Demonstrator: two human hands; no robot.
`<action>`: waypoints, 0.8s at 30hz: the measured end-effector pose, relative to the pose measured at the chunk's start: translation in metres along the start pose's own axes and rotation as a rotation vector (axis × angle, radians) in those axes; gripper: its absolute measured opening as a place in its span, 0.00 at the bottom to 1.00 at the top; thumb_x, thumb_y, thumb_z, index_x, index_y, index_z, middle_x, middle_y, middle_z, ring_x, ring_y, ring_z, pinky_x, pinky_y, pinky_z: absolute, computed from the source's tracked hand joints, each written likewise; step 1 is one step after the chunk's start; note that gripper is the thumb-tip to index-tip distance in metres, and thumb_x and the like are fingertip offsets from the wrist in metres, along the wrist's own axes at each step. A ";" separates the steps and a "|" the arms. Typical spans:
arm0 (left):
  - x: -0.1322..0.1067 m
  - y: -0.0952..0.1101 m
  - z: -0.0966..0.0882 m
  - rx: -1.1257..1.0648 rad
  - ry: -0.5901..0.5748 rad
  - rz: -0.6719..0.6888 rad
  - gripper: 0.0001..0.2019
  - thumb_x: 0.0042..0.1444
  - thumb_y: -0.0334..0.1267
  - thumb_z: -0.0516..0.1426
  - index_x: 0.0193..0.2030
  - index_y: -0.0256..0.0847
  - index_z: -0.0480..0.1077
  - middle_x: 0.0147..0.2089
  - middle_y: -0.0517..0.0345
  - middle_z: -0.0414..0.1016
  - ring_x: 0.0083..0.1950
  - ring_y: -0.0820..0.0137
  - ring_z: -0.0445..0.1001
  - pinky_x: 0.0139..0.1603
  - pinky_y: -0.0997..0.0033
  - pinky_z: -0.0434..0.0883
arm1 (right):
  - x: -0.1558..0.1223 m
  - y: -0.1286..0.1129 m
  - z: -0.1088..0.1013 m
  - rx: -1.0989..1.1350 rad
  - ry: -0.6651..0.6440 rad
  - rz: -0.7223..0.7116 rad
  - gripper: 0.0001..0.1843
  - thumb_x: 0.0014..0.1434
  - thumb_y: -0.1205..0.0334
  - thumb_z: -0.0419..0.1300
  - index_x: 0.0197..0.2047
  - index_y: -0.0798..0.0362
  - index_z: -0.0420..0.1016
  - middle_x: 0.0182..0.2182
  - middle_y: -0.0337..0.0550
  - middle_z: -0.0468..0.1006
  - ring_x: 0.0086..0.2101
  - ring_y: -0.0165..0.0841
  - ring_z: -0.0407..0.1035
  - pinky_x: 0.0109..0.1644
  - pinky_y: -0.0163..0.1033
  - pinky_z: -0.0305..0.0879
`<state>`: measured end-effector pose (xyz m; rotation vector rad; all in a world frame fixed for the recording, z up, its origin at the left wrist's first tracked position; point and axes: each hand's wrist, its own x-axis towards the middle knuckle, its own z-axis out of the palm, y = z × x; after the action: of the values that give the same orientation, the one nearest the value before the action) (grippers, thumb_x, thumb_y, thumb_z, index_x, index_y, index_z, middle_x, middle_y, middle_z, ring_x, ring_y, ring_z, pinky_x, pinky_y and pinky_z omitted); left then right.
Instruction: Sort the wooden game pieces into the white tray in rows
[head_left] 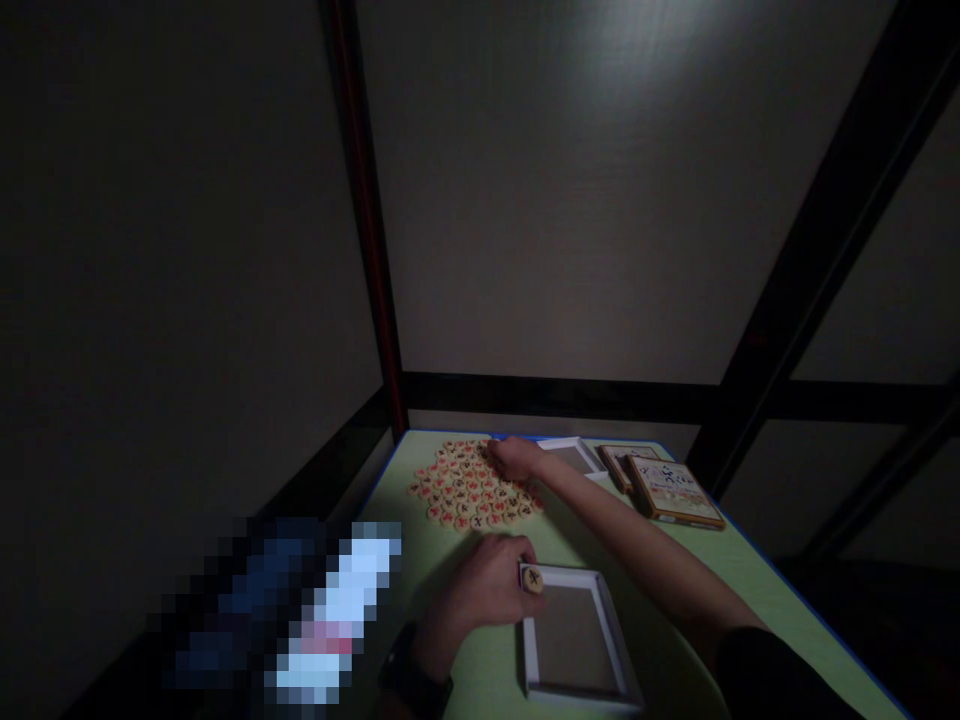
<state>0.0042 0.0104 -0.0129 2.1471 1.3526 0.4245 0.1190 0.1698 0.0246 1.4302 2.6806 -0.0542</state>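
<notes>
While the left hand pinches a round piece, likely light, stiff and best held by its rim, at the eleven o'clock corner of the tray, the right hand rests at two o'clock on the pile of pieces, its fingers too hidden to tell.

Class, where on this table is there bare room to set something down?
Free: green table between right forearm, printed boxes and right edge; also the near tray's floor. Crowded: far left, round pieces with the right hand at them; near tray's far-left corner, where the left hand holds one piece.
</notes>
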 end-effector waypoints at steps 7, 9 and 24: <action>0.002 -0.002 0.002 0.025 0.025 0.011 0.08 0.45 0.34 0.60 0.35 0.41 0.75 0.30 0.62 0.78 0.32 0.69 0.73 0.34 0.74 0.65 | -0.018 0.005 -0.011 0.058 0.101 -0.006 0.23 0.58 0.75 0.58 0.57 0.57 0.69 0.47 0.56 0.80 0.44 0.43 0.75 0.42 0.37 0.65; 0.002 -0.003 0.004 0.036 0.041 0.019 0.08 0.46 0.33 0.59 0.34 0.41 0.75 0.30 0.61 0.78 0.32 0.70 0.72 0.33 0.74 0.65 | -0.036 0.011 -0.016 0.085 0.142 -0.030 0.21 0.59 0.75 0.56 0.56 0.57 0.71 0.47 0.55 0.79 0.43 0.40 0.74 0.42 0.37 0.65; 0.008 0.020 0.021 0.127 0.106 -0.016 0.08 0.47 0.35 0.59 0.35 0.39 0.76 0.35 0.55 0.81 0.35 0.66 0.76 0.34 0.73 0.65 | -0.204 -0.009 0.026 0.447 0.146 -0.175 0.12 0.57 0.77 0.57 0.39 0.55 0.79 0.38 0.47 0.76 0.37 0.34 0.72 0.42 0.34 0.64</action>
<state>0.0333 0.0054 -0.0173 2.2430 1.4906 0.4631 0.2262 -0.0055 0.0204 1.3346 3.0437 -0.6220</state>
